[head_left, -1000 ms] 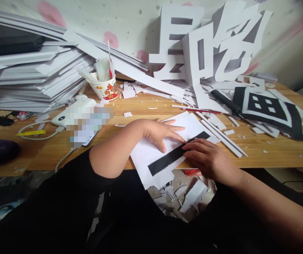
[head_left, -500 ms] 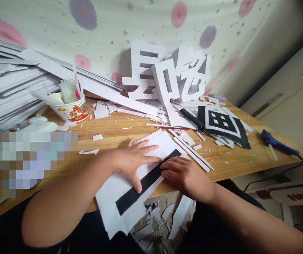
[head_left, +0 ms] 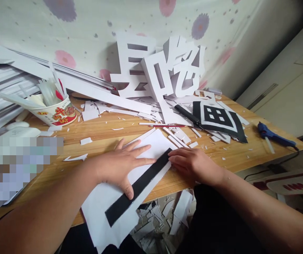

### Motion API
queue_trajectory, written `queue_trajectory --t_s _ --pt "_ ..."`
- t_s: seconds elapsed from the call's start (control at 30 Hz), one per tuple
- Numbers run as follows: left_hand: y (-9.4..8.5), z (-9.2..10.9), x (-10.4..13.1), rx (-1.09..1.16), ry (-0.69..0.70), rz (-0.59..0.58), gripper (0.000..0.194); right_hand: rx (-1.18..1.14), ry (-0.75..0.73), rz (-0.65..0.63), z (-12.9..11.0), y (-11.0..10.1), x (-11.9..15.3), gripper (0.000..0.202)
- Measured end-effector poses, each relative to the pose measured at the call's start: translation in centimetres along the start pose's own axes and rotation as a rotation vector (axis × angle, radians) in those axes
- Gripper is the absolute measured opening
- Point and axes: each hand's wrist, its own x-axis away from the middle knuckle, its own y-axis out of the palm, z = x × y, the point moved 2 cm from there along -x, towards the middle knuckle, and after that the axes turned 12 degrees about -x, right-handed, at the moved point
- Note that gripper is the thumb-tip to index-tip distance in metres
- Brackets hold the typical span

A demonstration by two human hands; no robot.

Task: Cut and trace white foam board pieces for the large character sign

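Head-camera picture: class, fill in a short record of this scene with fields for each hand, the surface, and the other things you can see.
left hand: left hand flat on the white sheet, thumb on the black strip
right hand: right hand, fingertips at the strip's far end
surface: wooden table, sheet overhanging its near edge
behind: white cut-out letters, paper cup, stacked boards
right side: blue glue gun, black-and-white cut-out
below: paper scraps

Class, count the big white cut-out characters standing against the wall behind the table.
3: one at left, one leaning in front of it, one at right. More may be hidden behind them.
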Motion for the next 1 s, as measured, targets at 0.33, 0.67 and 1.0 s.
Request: queue_trajectory --t_s 0.33,0.67,1.0 --pt "-0.1 0.1 -0.2 0.027 0.065 0.016 0.115 -0.155 0.109 -0.051 -0.6 -0.6 0.0 0.007" --pt "0.6 -0.5 -0.5 0.058 0.116 0.03 0.118 0.243 0.568 0.021 7.6 -2.7 -5.7 0.021" --pt "1.1 -0.5 -0.4 0.09 0.183 0.073 0.114 0.269 0.709 0.156 7.4 -4.2 -5.9 0.008"
